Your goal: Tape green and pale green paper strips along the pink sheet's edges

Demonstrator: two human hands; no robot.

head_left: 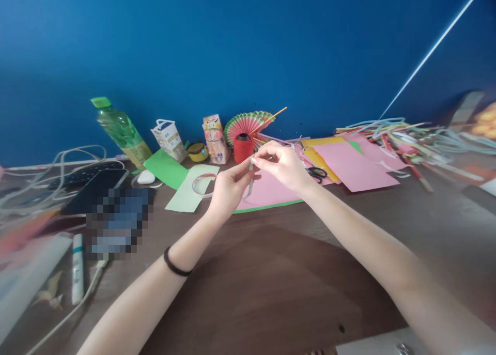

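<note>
My left hand and my right hand meet above the brown table, fingertips pinched together on a thin pale paper strip that hangs down between them. Both hands are closed on it. A black band circles my left wrist. Just under the hands lies a pink sheet on a green one. A roll of clear tape rests on a pale green sheet left of my left hand.
Along the blue wall stand a green bottle, small cartons, a red thread spool and a paper fan. Black scissors lie on pink and yellow sheets. Paper strips pile at right; cables, a keyboard and a glue stick at left.
</note>
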